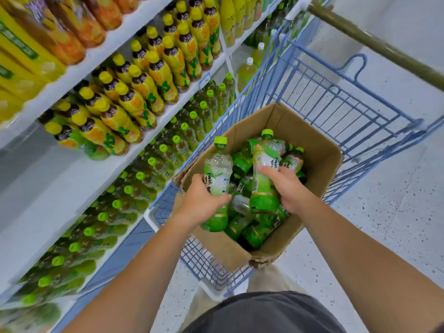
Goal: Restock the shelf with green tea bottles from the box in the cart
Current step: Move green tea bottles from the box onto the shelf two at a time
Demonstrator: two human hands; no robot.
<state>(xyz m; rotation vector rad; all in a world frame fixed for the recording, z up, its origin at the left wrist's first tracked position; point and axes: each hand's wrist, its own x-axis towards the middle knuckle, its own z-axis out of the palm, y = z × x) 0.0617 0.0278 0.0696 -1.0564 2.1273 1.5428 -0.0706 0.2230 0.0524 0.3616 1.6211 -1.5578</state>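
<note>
Gripping a clear, green-capped plastic tea bottle (217, 170) with fingers wrapped round its label, the left hand (201, 200) holds it upright over the brown cardboard box (319, 162) in the blue wire cart (324, 99). The right hand (287, 188) grips a second bottle (263, 191) likewise. Taking one per hand likely halves trips to the white shelf (72, 188) alongside.

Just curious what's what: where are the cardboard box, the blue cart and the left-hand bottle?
cardboard box (319, 162): head view, inner right wall.
blue cart (336, 111): head view, wire end panel.
left-hand bottle (218, 164): head view, clear upper body.

Green-capped bottles (217, 181), brown box (319, 164), blue cart (336, 102), speckled floor (396, 212).
</note>
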